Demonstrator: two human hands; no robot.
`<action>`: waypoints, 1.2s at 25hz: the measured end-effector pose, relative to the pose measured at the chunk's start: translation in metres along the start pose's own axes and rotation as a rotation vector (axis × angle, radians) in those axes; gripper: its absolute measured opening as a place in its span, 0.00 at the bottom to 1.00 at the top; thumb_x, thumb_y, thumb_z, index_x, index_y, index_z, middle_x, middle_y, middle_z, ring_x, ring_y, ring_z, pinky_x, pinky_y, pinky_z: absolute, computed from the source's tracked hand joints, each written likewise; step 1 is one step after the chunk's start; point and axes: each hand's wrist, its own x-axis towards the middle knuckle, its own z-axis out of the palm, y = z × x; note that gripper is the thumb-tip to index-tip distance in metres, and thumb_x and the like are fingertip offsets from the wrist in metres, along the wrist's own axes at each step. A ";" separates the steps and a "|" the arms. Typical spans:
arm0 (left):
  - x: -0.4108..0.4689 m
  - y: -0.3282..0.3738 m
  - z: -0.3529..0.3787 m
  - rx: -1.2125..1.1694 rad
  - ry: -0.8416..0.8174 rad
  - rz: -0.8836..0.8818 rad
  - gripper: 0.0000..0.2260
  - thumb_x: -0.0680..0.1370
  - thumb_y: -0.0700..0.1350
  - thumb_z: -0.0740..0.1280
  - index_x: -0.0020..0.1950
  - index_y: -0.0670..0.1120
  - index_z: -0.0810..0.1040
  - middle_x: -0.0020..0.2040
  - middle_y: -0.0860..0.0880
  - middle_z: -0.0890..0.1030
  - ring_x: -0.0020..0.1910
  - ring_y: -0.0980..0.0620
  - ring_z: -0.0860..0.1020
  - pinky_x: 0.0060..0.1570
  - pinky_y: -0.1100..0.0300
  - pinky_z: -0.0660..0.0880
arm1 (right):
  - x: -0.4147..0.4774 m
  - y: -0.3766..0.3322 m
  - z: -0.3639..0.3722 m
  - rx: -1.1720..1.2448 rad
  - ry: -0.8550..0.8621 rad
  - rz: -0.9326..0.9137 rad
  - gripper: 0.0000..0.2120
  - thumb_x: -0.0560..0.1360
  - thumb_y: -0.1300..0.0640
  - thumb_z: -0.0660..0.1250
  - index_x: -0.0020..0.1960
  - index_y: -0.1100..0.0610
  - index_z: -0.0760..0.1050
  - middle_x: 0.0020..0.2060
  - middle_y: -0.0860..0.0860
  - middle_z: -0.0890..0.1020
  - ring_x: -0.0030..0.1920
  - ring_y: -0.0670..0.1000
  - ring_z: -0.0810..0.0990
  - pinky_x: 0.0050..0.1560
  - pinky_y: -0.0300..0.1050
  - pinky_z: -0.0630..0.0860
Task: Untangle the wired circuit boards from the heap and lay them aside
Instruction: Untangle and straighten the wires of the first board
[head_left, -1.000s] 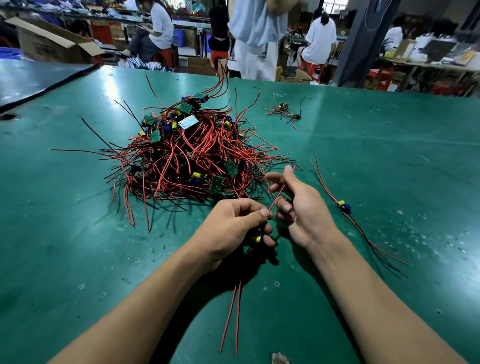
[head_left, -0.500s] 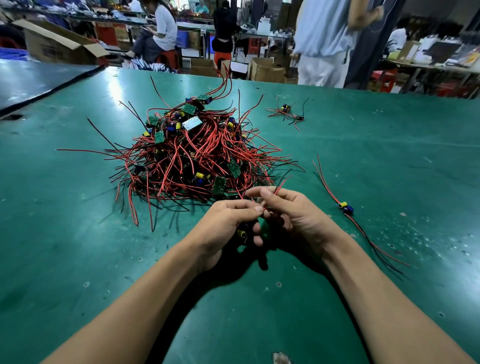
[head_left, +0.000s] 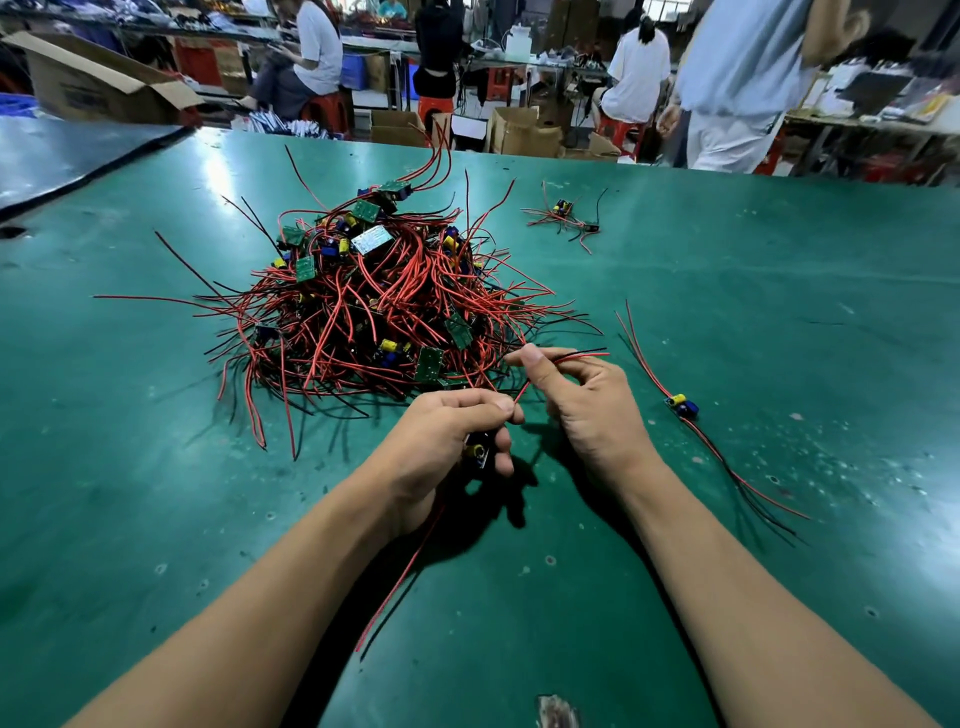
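Two hands are seen in the head view, just in front of the heap (head_left: 374, 301) on the green table (head_left: 779, 312). One wired board (head_left: 478, 452) is gripped in the curled fingers of the left hand (head_left: 447, 436), with its red lead pinched at the thumb. The lead ends (head_left: 571, 356), red and black, are pinched between thumb and forefinger of the right hand (head_left: 587, 405). The lead is stretched slantwise, away and rightward. A separated board (head_left: 681, 405) lies to the right, nearer the right hand, so the set-down is judged to go that way.

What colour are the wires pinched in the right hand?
The wires are red and black, clearest in the head view.
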 end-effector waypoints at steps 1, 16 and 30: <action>0.000 0.000 0.001 0.023 -0.002 0.012 0.07 0.79 0.39 0.66 0.42 0.40 0.79 0.28 0.47 0.75 0.25 0.51 0.74 0.29 0.63 0.73 | 0.003 0.001 -0.002 -0.046 0.043 -0.029 0.10 0.78 0.54 0.71 0.49 0.60 0.86 0.37 0.42 0.86 0.41 0.37 0.82 0.45 0.27 0.72; -0.004 -0.002 0.007 0.135 -0.017 0.050 0.06 0.79 0.37 0.66 0.43 0.37 0.80 0.29 0.44 0.78 0.26 0.49 0.79 0.31 0.64 0.76 | 0.015 0.000 -0.018 0.202 0.119 0.361 0.27 0.81 0.41 0.63 0.28 0.53 0.79 0.23 0.46 0.67 0.19 0.44 0.58 0.21 0.34 0.55; 0.002 0.003 0.009 -0.063 0.002 -0.093 0.31 0.80 0.65 0.48 0.64 0.44 0.76 0.54 0.42 0.85 0.47 0.46 0.84 0.47 0.53 0.78 | 0.001 -0.007 -0.013 -0.096 0.132 0.328 0.18 0.76 0.37 0.68 0.47 0.53 0.73 0.33 0.49 0.75 0.26 0.48 0.71 0.27 0.43 0.67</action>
